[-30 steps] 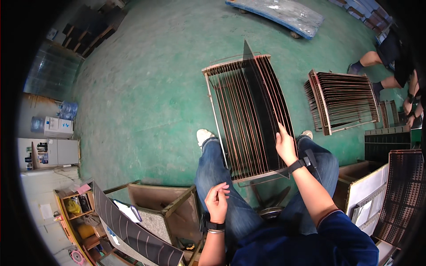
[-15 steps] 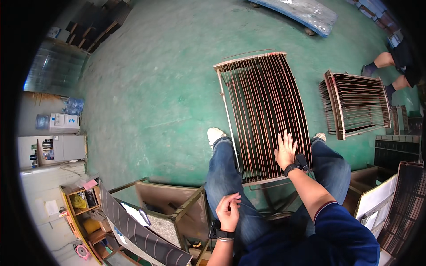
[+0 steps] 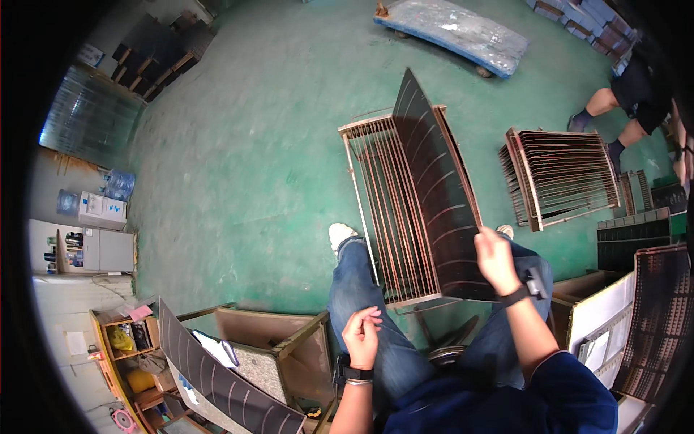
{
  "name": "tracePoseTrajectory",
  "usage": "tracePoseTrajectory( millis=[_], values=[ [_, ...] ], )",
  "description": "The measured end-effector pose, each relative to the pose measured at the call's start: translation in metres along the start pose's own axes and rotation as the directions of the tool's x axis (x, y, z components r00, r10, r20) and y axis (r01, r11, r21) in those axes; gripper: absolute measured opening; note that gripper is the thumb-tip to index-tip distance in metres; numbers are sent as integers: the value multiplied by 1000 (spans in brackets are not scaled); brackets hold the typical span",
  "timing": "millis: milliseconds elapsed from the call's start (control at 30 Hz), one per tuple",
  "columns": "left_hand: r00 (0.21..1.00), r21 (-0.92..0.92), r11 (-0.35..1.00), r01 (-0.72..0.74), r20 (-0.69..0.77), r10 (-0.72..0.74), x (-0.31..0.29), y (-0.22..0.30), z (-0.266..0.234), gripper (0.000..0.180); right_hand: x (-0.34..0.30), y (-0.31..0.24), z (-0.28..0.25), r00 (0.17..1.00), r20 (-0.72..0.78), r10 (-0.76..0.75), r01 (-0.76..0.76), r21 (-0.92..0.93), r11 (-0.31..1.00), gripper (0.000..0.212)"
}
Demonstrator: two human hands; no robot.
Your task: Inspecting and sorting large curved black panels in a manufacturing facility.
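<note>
Between my knees a metal wire rack (image 3: 399,210) stands on the floor, its many thin bars running lengthwise. A large black sheet (image 3: 432,181) with pale curved lines rises from it, tilted and bowed over the bars. My right hand (image 3: 495,259) is closed on the right edge of that sheet near its lower end; the fingertips are partly hidden. Over my left thigh hovers my left hand (image 3: 361,337), its fingers curled together, with nothing visible in it. It touches neither the rack nor the sheet.
A second wire rack (image 3: 564,177) stands to the right, near another person's legs (image 3: 611,123). A blue flat cart (image 3: 452,36) is at the far side. Close by on my left lies another lined black sheet (image 3: 224,387) beside a wooden frame (image 3: 289,340). Black panels (image 3: 654,318) lean at the right.
My right hand has gone from lying flat on the rack to gripping a black sheet, now raised and tilted. My left hand stays curled over my thigh. The view has shifted slightly.
</note>
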State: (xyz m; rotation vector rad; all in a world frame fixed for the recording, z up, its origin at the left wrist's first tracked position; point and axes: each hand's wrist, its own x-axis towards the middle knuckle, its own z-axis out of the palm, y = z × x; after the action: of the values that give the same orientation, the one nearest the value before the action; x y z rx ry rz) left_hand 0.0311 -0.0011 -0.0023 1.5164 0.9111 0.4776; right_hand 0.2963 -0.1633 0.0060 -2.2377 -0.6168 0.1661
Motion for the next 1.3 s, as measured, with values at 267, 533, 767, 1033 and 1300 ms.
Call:
tracePoseTrajectory(
  millis=[267, 533, 767, 1033, 1300],
  values=[
    [966, -611, 765, 202, 253, -53, -12, 32, 11, 36, -48, -19, -108, 969, 36, 243, -133, 908, 397, 36],
    [923, -787, 513, 344, 384, -30, -58, 71, 14, 40, -118, -58, -72, 932, 361, 8, -359, 928, -100, 39],
    [941, -758, 591, 276, 339, -5, -62, 59, -67, 52, -69, -14, -152, 966, -81, 245, 123, 980, -160, 27],
    [995, -689, 719, -91, -94, 37, -70, 51, -109, 50, -96, 6, -259, 788, -536, 303, 432, 832, 348, 38],
    [923, -471, 810, -349, -324, 209, -53, 40, -143, 35, -129, 55, -324, 985, -144, 89, 8, 565, 825, 31]
  ],
)
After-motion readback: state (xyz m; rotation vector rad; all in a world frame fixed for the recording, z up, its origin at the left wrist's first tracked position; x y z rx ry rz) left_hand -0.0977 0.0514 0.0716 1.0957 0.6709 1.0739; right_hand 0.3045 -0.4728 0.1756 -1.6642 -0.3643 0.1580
